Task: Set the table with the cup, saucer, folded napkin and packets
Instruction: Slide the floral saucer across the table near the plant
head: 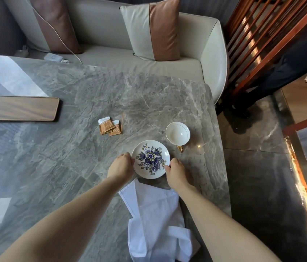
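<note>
A white saucer [150,159] with a blue flower pattern lies on the grey marble table [73,144]. My left hand [119,165] grips its left rim and my right hand [176,170] grips its right rim. An empty white cup [177,133] with a gold handle stands just beyond the saucer to the right. Two orange packets [109,126] lie overlapping farther left, with a thin orange stick packet [123,119] beside them. A white cloth napkin [154,220] lies loosely rumpled between my forearms at the near edge.
A dark phone [24,108] lies at the table's left. Behind the table stands a cream sofa [111,53] with two cushions. The table's right edge drops to a dark floor, with a wooden slat screen [273,38] and a person standing beyond it.
</note>
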### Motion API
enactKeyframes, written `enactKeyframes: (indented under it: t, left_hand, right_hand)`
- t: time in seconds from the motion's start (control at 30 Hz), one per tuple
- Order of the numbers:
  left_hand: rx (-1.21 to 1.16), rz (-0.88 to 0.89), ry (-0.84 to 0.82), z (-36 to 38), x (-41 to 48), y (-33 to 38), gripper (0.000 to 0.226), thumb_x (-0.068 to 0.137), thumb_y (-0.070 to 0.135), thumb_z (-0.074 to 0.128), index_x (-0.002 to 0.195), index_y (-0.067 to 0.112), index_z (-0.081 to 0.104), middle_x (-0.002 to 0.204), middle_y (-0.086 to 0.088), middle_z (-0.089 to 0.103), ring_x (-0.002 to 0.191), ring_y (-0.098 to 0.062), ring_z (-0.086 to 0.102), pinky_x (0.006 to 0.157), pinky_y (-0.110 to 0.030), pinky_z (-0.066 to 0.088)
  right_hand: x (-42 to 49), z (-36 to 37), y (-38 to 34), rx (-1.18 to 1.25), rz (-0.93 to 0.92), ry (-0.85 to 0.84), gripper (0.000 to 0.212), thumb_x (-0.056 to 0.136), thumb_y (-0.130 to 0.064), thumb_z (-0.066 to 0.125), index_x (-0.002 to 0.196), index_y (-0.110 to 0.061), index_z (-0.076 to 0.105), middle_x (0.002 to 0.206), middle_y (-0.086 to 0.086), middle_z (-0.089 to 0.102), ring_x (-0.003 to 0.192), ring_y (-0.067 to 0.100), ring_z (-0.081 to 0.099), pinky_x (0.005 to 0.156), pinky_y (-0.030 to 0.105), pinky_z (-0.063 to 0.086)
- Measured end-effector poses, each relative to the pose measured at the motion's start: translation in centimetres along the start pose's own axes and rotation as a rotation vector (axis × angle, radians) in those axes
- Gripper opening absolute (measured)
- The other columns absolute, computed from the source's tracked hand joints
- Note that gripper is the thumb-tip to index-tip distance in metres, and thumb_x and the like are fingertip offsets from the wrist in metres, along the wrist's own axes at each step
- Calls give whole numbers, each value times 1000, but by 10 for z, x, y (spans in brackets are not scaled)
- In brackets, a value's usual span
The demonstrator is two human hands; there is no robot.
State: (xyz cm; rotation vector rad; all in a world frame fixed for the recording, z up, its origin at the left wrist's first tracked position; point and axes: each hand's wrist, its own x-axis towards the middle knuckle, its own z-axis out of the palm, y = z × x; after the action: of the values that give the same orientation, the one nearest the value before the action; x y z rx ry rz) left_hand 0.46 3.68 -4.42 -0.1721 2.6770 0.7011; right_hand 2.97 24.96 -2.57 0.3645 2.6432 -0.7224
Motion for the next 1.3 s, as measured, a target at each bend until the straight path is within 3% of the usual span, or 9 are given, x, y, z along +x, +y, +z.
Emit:
enactKeyframes:
  t: [0.27, 0.47, 0.77, 0.9, 1.07, 1.3]
  left_hand:
    - [-64, 0, 64, -30, -8, -19, 26, 104, 28, 47, 82, 14, 46, 95, -16, 64, 88, -37, 59, 65, -37, 34]
    - [-104, 25, 101, -67, -11, -63, 30, 103, 29, 48, 76, 19, 43, 91, -11, 60, 89, -36, 59, 67, -36, 33]
    - [-118, 57, 96, -136, -17, -175, 24, 103, 31, 48, 83, 18, 48, 100, -16, 67, 95, -39, 61, 67, -37, 35]
    - [-108, 52, 108, -169, -20, -233, 22, 103, 29, 47, 86, 15, 51, 100, -17, 67, 96, -39, 61, 70, -39, 38]
    - [-111, -19, 134, -208, -20, -306, 26, 104, 28, 45, 85, 13, 53, 100, -15, 65, 96, -38, 60, 69, -38, 36]
    - [-112, -140, 189, -248, -20, -394, 28, 105, 31, 44, 85, 13, 50, 97, -12, 63, 93, -37, 58, 69, -40, 38]
  right_hand:
    - [-10, -5, -34, 45, -73, 28, 20, 100, -15, 53, 104, 4, 52, 115, 21, 58, 107, 33, 53, 84, 36, 38]
    - [-24, 8, -86, -21, -108, 61, 18, 100, -24, 53, 98, -6, 51, 111, 14, 58, 103, 31, 55, 84, 42, 47]
    - [-53, 64, -194, -54, -112, 56, 20, 99, -28, 53, 98, -8, 53, 110, 13, 60, 102, 33, 58, 80, 38, 45]
    - [-59, 101, -250, -48, -117, 43, 18, 99, -30, 52, 93, -14, 49, 109, 11, 60, 98, 33, 58, 73, 33, 37]
    - [-61, 147, -321, -40, -149, 20, 20, 97, -30, 55, 92, -11, 52, 108, 14, 62, 98, 36, 59, 76, 37, 42]
    - [-54, 209, -403, -54, -199, -67, 20, 98, -31, 52, 94, -12, 51, 110, 12, 60, 103, 33, 56, 77, 35, 38]
